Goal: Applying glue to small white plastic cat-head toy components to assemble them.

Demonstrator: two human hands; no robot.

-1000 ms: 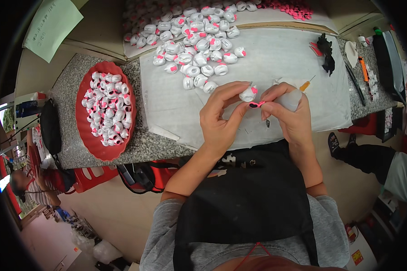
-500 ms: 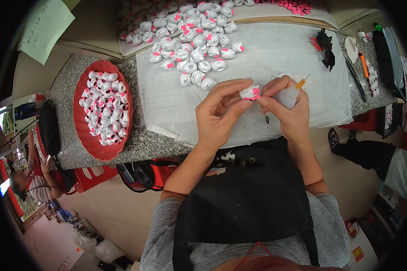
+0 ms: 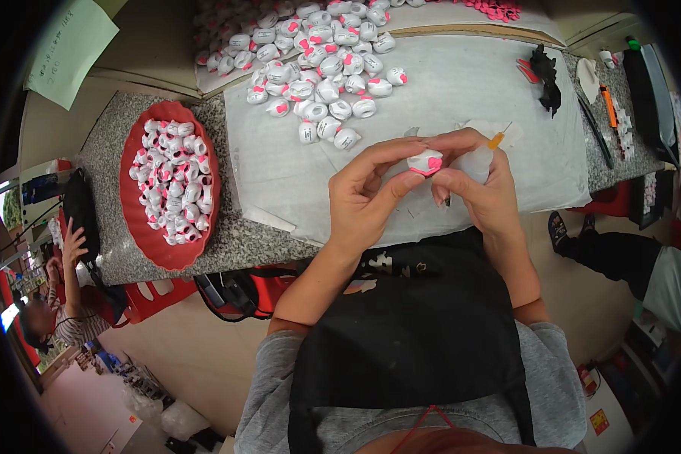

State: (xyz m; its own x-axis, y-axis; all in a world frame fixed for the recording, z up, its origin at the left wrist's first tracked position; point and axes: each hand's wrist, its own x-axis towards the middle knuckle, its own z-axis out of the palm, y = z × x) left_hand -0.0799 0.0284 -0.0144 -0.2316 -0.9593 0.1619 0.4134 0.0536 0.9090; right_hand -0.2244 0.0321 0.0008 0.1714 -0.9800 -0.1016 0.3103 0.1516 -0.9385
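Over the paper-covered worktop, my left hand (image 3: 361, 193) pinches a small white plastic piece with a pink bow (image 3: 422, 162) between thumb and fingers. Opposite it, my right hand (image 3: 489, 193) brings its thumb and forefinger to the same piece. Tucked in that right hand is a translucent squeeze bottle (image 3: 476, 163) with an orange needle tip that points up and away to the right. The lower fingers of both hands are partly hidden behind the thumbs.
Many similar white pieces (image 3: 325, 91) lie heaped on white paper (image 3: 461, 83) beyond my hands. A red scalloped tray (image 3: 132, 219) on the left holds more. Black scraps (image 3: 545, 79), a dark rod (image 3: 596, 135) and an orange-handled tool (image 3: 608, 107) lie right. Other people (image 3: 72, 287) are at the sides.
The white piece has turned and shifted slightly right and down. My right fingers have come closer around it. At the far left, the other person has raised a hand.
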